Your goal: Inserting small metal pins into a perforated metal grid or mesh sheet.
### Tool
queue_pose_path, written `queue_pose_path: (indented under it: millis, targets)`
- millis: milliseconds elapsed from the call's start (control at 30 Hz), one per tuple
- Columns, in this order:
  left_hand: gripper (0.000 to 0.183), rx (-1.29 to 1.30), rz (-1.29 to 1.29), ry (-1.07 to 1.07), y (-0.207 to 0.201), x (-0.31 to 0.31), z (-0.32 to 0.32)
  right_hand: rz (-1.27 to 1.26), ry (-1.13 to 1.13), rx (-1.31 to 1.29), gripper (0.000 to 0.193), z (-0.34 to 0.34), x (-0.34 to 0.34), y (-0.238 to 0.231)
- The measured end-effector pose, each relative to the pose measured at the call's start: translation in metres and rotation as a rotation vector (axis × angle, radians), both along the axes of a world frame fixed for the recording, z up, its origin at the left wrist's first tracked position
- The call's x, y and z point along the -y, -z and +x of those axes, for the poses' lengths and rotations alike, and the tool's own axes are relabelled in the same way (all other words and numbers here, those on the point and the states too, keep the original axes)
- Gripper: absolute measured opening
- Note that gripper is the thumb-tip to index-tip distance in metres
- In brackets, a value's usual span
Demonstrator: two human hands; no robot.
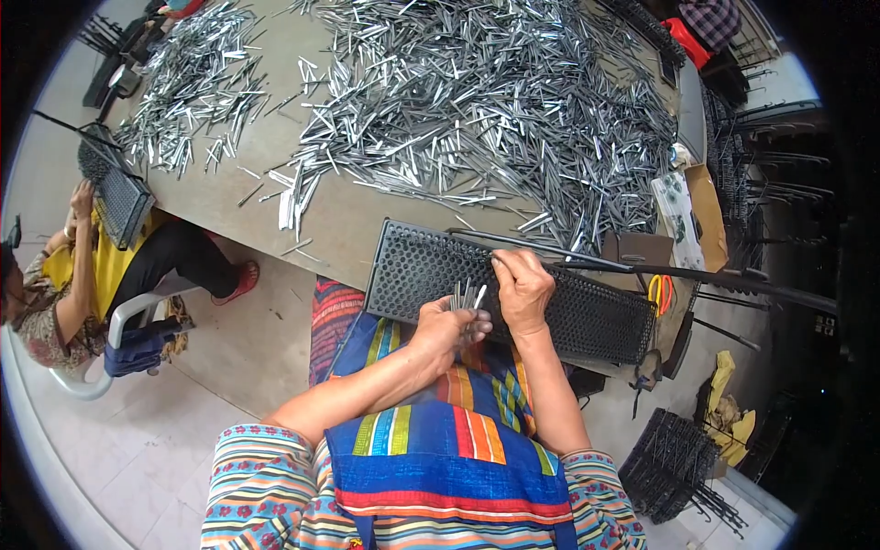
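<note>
Across my lap, leaning on the table edge, lies a long black perforated rack [587, 316] with rows of small round holes. My left hand [442, 328] is closed around a small bunch of thin metal strips [469, 293], their ends poking up above the fingers over the rack's left half. Just right of it, my right hand [524, 289] has its fingers pinched together against the far part of the rack. Whatever those fingertips hold is hidden. A long dark rod [660, 269] runs along the rack's far side and beyond its right end.
Heaps of loose grey strips [486, 101] cover much of the table [275, 215]. Orange-handled scissors [660, 293] and an open cardboard box [704, 215] are on the right. At left a seated person [78, 266] handles a similar rack [121, 197]. Black racks [669, 463] stand on the floor.
</note>
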State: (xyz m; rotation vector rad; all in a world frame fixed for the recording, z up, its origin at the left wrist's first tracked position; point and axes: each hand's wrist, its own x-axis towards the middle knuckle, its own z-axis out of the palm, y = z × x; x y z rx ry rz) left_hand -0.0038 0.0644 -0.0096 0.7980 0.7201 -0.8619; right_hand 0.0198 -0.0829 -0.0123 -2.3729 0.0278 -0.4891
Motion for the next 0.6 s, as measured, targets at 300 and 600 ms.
queue_pose_path:
  millis: [300, 600]
  targets:
    - [0.016, 0.009, -0.02, -0.018, -0.0022, -0.0006, 0.0014, -0.288, -0.087, 0.053, 0.016, 0.0007, 0.0045, -0.0054]
    - [0.015, 0.015, -0.036, -0.01, 0.0017, -0.0016, 0.0001, -0.281, -0.18, 0.052, 0.013, 0.002, 0.0063, -0.0015]
